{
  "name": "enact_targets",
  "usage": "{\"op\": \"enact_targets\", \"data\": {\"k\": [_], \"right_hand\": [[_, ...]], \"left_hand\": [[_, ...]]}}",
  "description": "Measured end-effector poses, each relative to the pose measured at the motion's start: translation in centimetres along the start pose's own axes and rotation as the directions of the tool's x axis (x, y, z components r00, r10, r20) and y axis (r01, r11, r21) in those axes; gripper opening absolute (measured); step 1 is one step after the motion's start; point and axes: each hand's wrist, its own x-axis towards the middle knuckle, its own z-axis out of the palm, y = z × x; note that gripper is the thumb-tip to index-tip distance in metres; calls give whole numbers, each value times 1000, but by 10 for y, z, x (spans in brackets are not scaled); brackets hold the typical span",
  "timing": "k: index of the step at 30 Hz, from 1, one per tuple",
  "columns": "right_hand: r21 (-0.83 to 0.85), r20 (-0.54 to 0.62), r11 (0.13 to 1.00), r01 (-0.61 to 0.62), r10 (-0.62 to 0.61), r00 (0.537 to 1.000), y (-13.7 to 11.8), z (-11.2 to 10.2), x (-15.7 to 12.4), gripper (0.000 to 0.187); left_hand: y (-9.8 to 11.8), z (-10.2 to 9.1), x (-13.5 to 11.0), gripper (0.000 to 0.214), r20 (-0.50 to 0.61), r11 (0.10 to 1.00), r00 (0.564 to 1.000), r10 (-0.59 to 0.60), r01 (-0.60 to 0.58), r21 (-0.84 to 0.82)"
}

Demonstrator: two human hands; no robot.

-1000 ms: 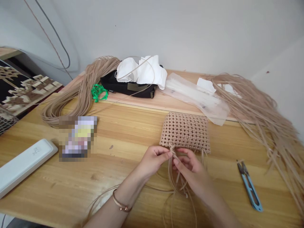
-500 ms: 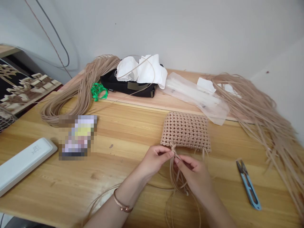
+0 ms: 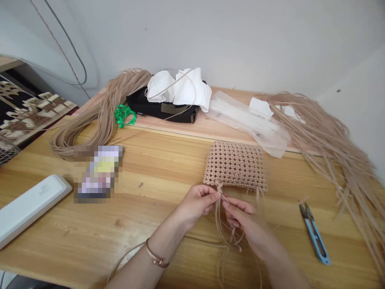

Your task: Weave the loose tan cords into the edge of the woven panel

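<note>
A tan woven pouch (image 3: 235,164) lies on the wooden table, its surface a grid of small knots. From its lower left edge hang several flat tan cords (image 3: 219,224), knotted together near the top. My left hand (image 3: 200,202) pinches these cords just under the knot, thumb and forefinger closed. Right beside it, my right hand (image 3: 240,214) has a cord between thumb and forefinger, its other fingers curled. Loose cord ends loop down below both hands. Another short pair of cords hangs at the pouch's lower right corner.
Blue thread snips (image 3: 315,237) lie to the right. Bundles of tan cord rest at the back left (image 3: 90,116) and along the right (image 3: 327,136). A black bag (image 3: 162,106) with white tissue, a clear plastic sleeve (image 3: 249,122), green ribbon (image 3: 124,116) and a white device (image 3: 33,208) are also around.
My right hand has shifted slightly right and turned, drawing its cord outward. The loose cords below have swung a little. My left hand stays at the knot.
</note>
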Motion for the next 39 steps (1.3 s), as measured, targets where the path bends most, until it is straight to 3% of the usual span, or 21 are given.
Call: {"op": "enact_targets", "data": {"k": [7,14,19,22,28,31,39], "right_hand": [[119,88,987,-109,99,991,0,-2,1,27],[-54,5,999,-3,3,1000,-5,-3,3,29],[-50,34,997,-57,58,998,-16,2,6,32],[-78,38,995,-67,70,997,-16,4,9,37],[12,221,992,-128,122,968,-8,-2,13,34],[4,252,996,-94,90,964,-3,-5,15,32],[44,203,998,-46,36,978,4,-1,15,32]], "left_hand": [[-1,1,1,29,6,1000,1000,8,-8,-10],[0,0,1,28,-14,990,995,99,-97,105],[1,-1,2,24,-45,968,981,188,-178,177],[-1,-2,3,25,3,969,981,193,-191,158],[-1,-1,3,19,-127,969,972,197,-173,175],[1,-2,2,21,-89,968,977,192,-173,181],[8,-7,-1,22,29,920,972,235,-232,316]]}}
